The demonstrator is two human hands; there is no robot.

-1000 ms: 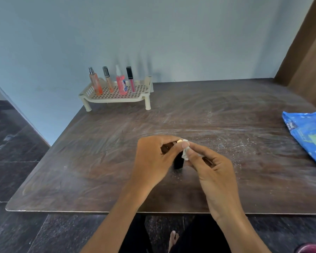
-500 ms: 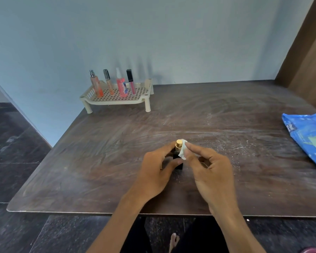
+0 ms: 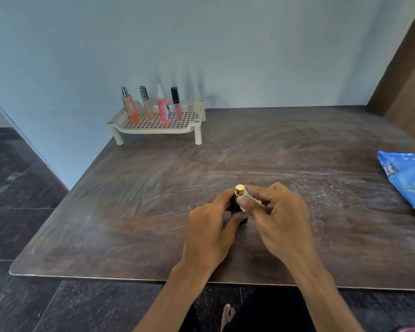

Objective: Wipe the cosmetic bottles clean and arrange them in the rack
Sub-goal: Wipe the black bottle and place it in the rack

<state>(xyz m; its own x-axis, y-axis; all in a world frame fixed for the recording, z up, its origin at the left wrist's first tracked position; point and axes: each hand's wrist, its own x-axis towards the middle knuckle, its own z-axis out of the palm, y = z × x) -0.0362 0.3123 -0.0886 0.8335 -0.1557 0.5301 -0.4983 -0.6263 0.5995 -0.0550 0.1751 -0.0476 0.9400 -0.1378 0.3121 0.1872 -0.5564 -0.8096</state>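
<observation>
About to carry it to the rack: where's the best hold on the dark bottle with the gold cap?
Probably take the dark bottle by its black body, below the gold cap, coming from the left side, where the left hand already holds it. It stands upright on the table, and the right hand presses the white wipe against its right side.

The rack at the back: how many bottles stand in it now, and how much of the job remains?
Four bottles stand in the rack. The left hand grips a dark gold-capped bottle; the right hand rubs it with a white wipe. It still must go in the rack.
</observation>
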